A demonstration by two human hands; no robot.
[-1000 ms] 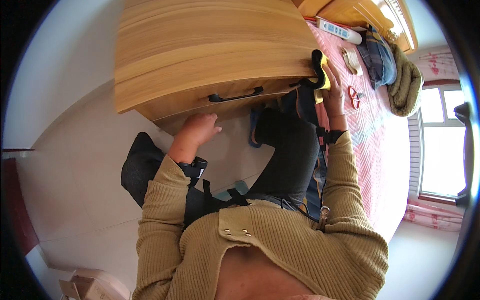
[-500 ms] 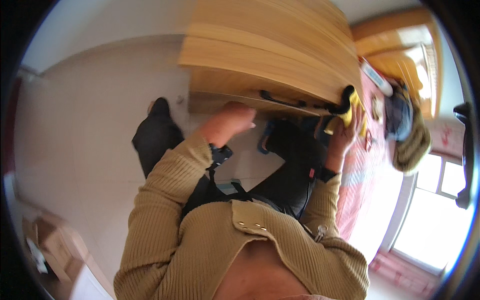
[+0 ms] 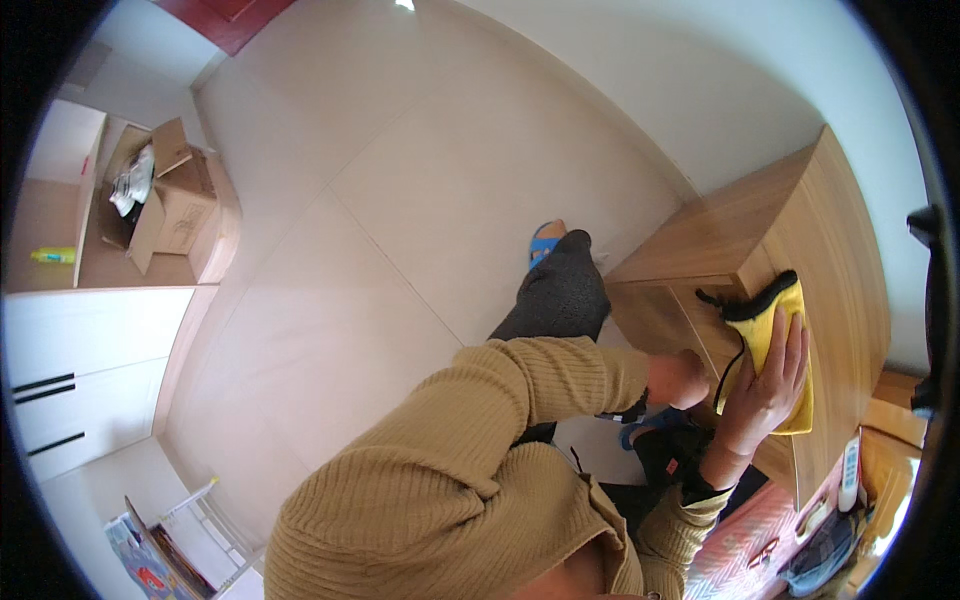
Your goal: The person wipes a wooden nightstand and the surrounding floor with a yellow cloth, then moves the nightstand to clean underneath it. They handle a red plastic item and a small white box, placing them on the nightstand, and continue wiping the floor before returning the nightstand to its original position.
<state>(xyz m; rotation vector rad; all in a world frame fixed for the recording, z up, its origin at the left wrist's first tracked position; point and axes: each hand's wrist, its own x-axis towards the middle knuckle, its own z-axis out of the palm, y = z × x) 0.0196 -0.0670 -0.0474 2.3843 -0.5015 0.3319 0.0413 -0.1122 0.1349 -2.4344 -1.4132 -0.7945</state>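
Since the view has swung round from the frame a second ago, the ribbed tan sweater (image 3: 420, 480) now fills the lower middle, its left sleeve crossing toward the right. Left hand (image 3: 679, 380) is bent in near the drawer front (image 3: 655, 310); fingers mostly hidden, can't tell how far closed or whether it holds anything. Right hand (image 3: 765, 395) lies flat with fingers extended, pressing a yellow cloth (image 3: 757, 337) rather than gripping it. Cloth has shifted along the front edge, from the bed end to near the opposite corner of the tabletop (image 3: 840, 270); soft, floppy, dark-edged, roughly rectangular. Tabletop is smooth, wood-grained, straight edges bowed by the lens. Dark textured trouser leg (image 3: 560, 290) ends in a blue open sandal (image 3: 543, 243), now showing beyond it. Pink quilted zigzag bed cover (image 3: 735, 540) sits lower right, a slim white power strip (image 3: 850, 475) nearby. Pale glossy floor tiles (image 3: 300, 260) with thin joints stretch left. Far side: open-flapped cardboard box (image 3: 185, 215) on a round-ended wooden shelf (image 3: 222, 245), flat white cupboard doors (image 3: 95, 340) with black bar handles.
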